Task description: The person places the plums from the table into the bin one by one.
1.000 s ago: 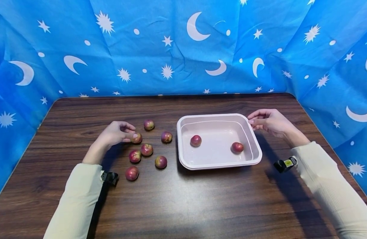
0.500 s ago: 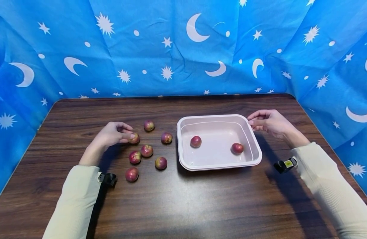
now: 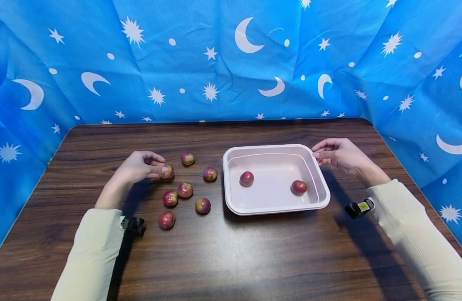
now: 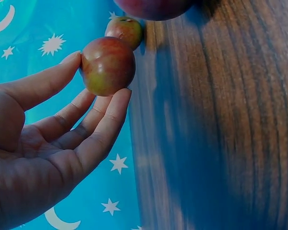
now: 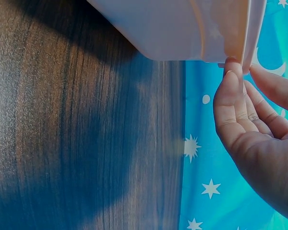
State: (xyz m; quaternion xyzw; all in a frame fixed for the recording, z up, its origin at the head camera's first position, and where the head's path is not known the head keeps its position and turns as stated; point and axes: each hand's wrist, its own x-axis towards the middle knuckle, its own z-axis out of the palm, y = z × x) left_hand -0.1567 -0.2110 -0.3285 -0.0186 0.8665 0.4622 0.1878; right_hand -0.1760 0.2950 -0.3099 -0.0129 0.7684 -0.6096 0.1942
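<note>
My left hand (image 3: 134, 169) pinches a red-and-green plum (image 3: 167, 172) between thumb and fingertips, over the left part of the table. In the left wrist view that plum (image 4: 107, 67) sits at the ends of the fingers, with another plum (image 4: 126, 31) behind it. With my right hand (image 3: 341, 155) I pinch the rim of a white plastic tub (image 3: 270, 196) near its far right corner. The right wrist view shows thumb and fingers at the rim of the tub (image 5: 168, 33). Inside it lie two red plums, one left (image 3: 247, 178) and one right (image 3: 299, 187).
Several more plums lie loose on the dark wooden table (image 3: 231, 255) between my left hand and the tub, among them one at the back (image 3: 187, 158) and one at the front (image 3: 166, 220). A blue cloth (image 3: 223, 62) with moons and stars hangs behind the table.
My left hand has shifted a little to the left, carrying the pinched plum away from the tub. The right hand, the tub and the other plums stay where they were.
</note>
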